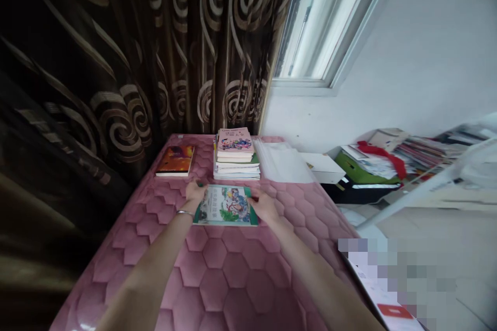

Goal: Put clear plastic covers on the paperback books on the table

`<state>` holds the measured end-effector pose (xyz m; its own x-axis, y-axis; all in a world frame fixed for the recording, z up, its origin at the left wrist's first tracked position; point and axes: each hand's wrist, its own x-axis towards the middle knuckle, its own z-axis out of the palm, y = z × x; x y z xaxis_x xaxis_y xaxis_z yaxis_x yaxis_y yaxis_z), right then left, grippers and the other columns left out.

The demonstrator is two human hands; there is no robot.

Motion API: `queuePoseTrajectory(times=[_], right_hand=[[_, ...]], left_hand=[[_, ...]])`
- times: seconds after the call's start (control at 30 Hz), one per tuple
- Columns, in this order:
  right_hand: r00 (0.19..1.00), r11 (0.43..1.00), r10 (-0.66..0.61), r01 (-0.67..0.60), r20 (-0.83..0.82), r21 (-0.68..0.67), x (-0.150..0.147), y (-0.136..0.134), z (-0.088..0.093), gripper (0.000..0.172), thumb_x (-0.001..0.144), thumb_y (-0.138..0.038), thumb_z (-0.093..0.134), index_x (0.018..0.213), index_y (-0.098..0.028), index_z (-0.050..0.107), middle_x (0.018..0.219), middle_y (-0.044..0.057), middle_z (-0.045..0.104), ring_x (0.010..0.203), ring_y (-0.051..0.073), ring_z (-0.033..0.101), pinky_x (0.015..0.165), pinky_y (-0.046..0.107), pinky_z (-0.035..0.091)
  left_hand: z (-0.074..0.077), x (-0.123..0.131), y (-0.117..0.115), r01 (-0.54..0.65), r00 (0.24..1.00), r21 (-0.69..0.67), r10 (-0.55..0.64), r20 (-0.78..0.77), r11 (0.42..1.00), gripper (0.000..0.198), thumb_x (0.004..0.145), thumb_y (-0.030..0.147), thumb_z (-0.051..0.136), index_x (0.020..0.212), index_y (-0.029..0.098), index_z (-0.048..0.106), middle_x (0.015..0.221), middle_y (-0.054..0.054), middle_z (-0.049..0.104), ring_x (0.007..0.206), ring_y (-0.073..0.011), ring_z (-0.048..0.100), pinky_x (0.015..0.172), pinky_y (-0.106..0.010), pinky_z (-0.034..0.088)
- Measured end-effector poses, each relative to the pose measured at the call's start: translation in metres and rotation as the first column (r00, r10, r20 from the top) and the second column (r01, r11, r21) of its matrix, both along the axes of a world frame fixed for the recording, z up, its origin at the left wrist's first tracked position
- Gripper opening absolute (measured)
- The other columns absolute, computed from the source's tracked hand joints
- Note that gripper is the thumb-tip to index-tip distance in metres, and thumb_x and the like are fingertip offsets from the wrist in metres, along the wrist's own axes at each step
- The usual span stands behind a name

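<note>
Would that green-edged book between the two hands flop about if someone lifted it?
The green-edged book looks thin, so it may bend slightly and probably feels light. Broad and flat, it seems unlikely to roll or tip.

We wear thin, silvery bracelet [185,213] on left wrist [188,206], back from fingers [202,191] of left hand [195,194]; our bare forearms [157,264] taper toward fingers.
</note>
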<state>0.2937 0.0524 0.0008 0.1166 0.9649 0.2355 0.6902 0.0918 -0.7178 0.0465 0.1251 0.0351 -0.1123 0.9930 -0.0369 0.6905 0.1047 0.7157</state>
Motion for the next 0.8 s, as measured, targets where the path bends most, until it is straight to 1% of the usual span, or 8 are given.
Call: queuePoseTrajectory(times=[0.17, 0.3, 0.4, 0.53, 0.57, 0.63, 0.7, 0.8], right_hand=[[0.995, 0.995, -0.099, 0.099, 0.019, -0.003, 0.004, 0.01, -0.003, 0.032, 0.078, -0.016, 0.054, 0.108, -0.024, 0.066, 0.103, 0.005, 0.071, 0.093, 0.022, 0.067, 0.083, 0.032, 0.052], [0.989, 0.99, -0.139, 0.14, 0.048, -0.016, 0.001, 0.012, -0.004, 0.03, 0.08, -0.02, 0.051, 0.105, -0.019, 0.068, 0.104, 0.008, 0.07, 0.094, 0.023, 0.066, 0.086, 0.035, 0.051], [0.985, 0.987, -0.158, 0.159, 0.068, -0.016, 0.0, 0.011, -0.005, 0.03, 0.082, -0.023, 0.05, 0.105, -0.02, 0.068, 0.102, 0.008, 0.07, 0.093, 0.023, 0.067, 0.086, 0.036, 0.051], [0.983, 0.987, -0.161, 0.163, 0.085, -0.016, -0.001, 0.01, -0.005, 0.031, 0.083, -0.024, 0.049, 0.107, -0.019, 0.068, 0.102, 0.008, 0.07, 0.09, 0.022, 0.066, 0.084, 0.033, 0.051], [0.984, 0.987, -0.156, 0.158, 0.09, -0.017, -0.001, 0.01, -0.004, 0.031, 0.083, -0.024, 0.049, 0.107, -0.019, 0.068, 0.102, 0.009, 0.069, 0.09, 0.021, 0.066, 0.084, 0.032, 0.05], [0.985, 0.989, -0.14, 0.143, 0.1, -0.022, -0.001, 0.009, -0.001, 0.032, 0.083, -0.022, 0.048, 0.108, -0.017, 0.068, 0.102, 0.009, 0.069, 0.089, 0.02, 0.065, 0.083, 0.03, 0.049], [0.986, 0.991, -0.127, 0.13, 0.11, -0.025, -0.003, 0.005, 0.003, 0.032, 0.083, -0.021, 0.048, 0.109, -0.016, 0.067, 0.103, 0.01, 0.067, 0.091, 0.02, 0.063, 0.084, 0.03, 0.048], [0.956, 0.99, -0.143, 0.143, 0.256, 0.019, -0.01, -0.008, 0.009, 0.031, 0.084, -0.019, 0.048, 0.108, -0.017, 0.068, 0.107, 0.013, 0.062, 0.099, 0.023, 0.057, 0.087, 0.035, 0.043]], left_hand=[[0.0, 0.015, 0.009, -0.089, 0.991, 0.107, 0.098, -0.086, 0.99, 0.044, 0.078, 0.03, 0.063, 0.115, 0.01, 0.052, 0.108, -0.017, 0.062, 0.092, -0.0242, 0.064, 0.074, -0.03, 0.049], [0.0, 0.023, 0.003, -0.068, 0.983, 0.176, 0.097, -0.157, 0.982, 0.039, 0.079, 0.026, 0.061, 0.113, 0.009, 0.054, 0.125, -0.024, 0.049, 0.118, -0.034, 0.048, 0.091, -0.043, 0.042], [0.001, 0.022, -0.005, 0.006, 0.963, 0.25, 0.062, -0.261, 0.968, 0.035, 0.081, 0.023, 0.057, 0.115, 0.016, 0.056, 0.135, -0.021, 0.04, 0.124, -0.0373, 0.038, 0.096, -0.053, 0.034], [0.007, 0.01, -0.022, 0.144, 0.885, 0.331, 0.028, -0.466, 0.933, 0.029, 0.084, 0.023, 0.054, 0.112, 0.02, 0.061, 0.129, -0.018, 0.047, 0.117, -0.0368, 0.043, 0.092, -0.055, 0.035], [0.008, 0.007, -0.029, 0.194, 0.874, 0.332, -0.009, -0.486, 0.923, 0.024, 0.085, 0.023, 0.053, 0.107, 0.02, 0.064, 0.123, -0.016, 0.052, 0.113, -0.0349, 0.046, 0.09, -0.053, 0.037], [0.008, 0.001, -0.047, 0.376, 0.849, 0.325, -0.182, -0.496, 0.867, 0.017, 0.087, 0.023, 0.052, 0.093, 0.02, 0.067, 0.108, -0.011, 0.06, 0.106, -0.0284, 0.052, 0.09, -0.047, 0.039], [0.002, -0.004, -0.068, 0.578, 0.788, 0.325, -0.409, -0.461, 0.748, 0.014, 0.087, 0.025, 0.055, 0.086, 0.02, 0.068, 0.095, -0.006, 0.064, 0.099, -0.0213, 0.056, 0.091, -0.038, 0.042], [-0.012, -0.011, -0.093, 0.672, 0.738, 0.365, -0.537, -0.41, 0.644, 0.011, 0.083, 0.023, 0.062, 0.092, 0.02, 0.067, 0.096, -0.003, 0.065, 0.095, -0.0164, 0.058, 0.089, -0.03, 0.046]])
